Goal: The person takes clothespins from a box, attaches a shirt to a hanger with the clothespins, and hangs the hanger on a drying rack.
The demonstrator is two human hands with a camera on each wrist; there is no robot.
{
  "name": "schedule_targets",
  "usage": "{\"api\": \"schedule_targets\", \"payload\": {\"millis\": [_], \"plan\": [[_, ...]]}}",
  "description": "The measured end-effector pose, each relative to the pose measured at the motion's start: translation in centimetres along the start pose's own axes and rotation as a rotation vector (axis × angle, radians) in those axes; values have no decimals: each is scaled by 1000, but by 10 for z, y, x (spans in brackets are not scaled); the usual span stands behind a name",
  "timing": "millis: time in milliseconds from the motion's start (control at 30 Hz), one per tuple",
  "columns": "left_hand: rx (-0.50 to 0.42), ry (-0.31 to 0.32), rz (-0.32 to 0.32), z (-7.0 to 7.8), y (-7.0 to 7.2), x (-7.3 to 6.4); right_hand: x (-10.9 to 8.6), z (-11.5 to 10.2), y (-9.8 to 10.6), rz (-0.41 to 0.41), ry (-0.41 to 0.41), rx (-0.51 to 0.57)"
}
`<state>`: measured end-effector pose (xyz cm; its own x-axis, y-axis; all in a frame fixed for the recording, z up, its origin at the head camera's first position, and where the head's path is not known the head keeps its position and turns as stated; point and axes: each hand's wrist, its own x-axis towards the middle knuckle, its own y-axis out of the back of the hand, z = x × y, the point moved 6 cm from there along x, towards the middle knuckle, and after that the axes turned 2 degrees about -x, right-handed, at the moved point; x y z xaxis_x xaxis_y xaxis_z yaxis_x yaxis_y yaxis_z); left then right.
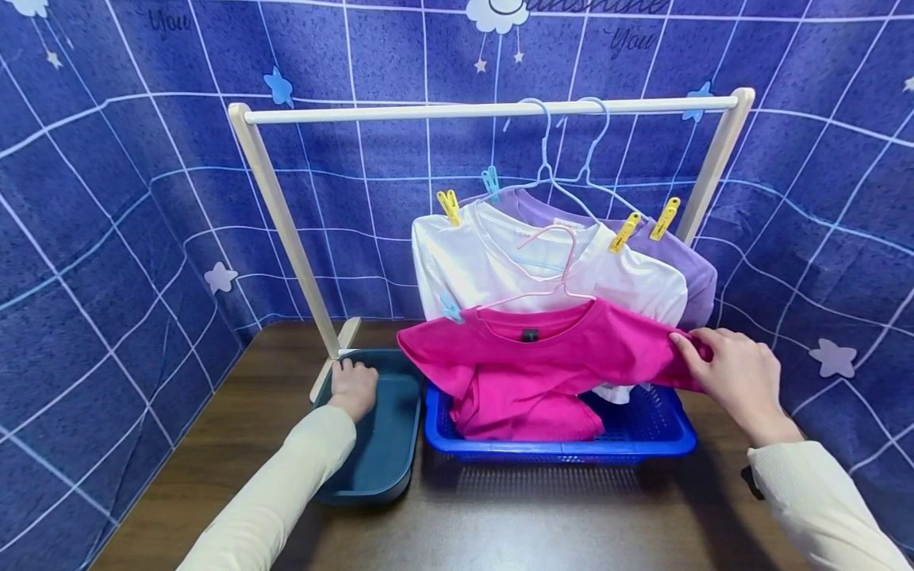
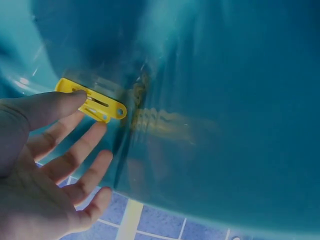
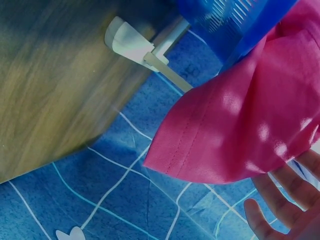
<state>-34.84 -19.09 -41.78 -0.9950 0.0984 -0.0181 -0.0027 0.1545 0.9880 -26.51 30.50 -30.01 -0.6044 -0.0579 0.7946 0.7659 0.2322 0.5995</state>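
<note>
Inside the dark teal tray (image 1: 389, 436), my left hand (image 1: 355, 388) reaches to the far end. The left wrist view shows its thumb and index finger pinching a yellow clothespin (image 2: 92, 100) against the tray's wall. My right hand (image 1: 739, 382) grips the sleeve end of a bright pink T-shirt (image 1: 535, 365) and holds it out to the right. A pink hanger (image 1: 563, 287) sits in the shirt's neck, its hook free of the rail. One light blue clothespin (image 1: 451, 308) clips the shirt's left shoulder. The shirt's lower part bunches in the blue basket (image 1: 557, 449).
Behind, a white T-shirt (image 1: 457, 254) and a purple T-shirt (image 1: 689, 266) hang by blue hangers from the white rail (image 1: 400, 113), fastened with yellow and blue clothespins. The rack's wooden left leg (image 1: 286, 238) stands beside the tray. A patterned blue cloth (image 1: 107, 238) surrounds the brown table (image 1: 485, 515).
</note>
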Motion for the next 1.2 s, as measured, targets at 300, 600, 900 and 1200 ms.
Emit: {"api": "schedule_targets", "payload": {"millis": [300, 600, 900, 1200], "plan": [[26, -17, 22, 0, -1, 1, 0, 1, -2, -18, -6, -5], [32, 7, -52, 0, -2, 4, 0, 1, -2, -26, -6, -11], [17, 24, -99, -2, -8, 4, 1, 0, -1, -34, -14, -10], [-7, 23, -76, -2, -6, 1, 1, 1, -2, -40, -21, -10]]}}
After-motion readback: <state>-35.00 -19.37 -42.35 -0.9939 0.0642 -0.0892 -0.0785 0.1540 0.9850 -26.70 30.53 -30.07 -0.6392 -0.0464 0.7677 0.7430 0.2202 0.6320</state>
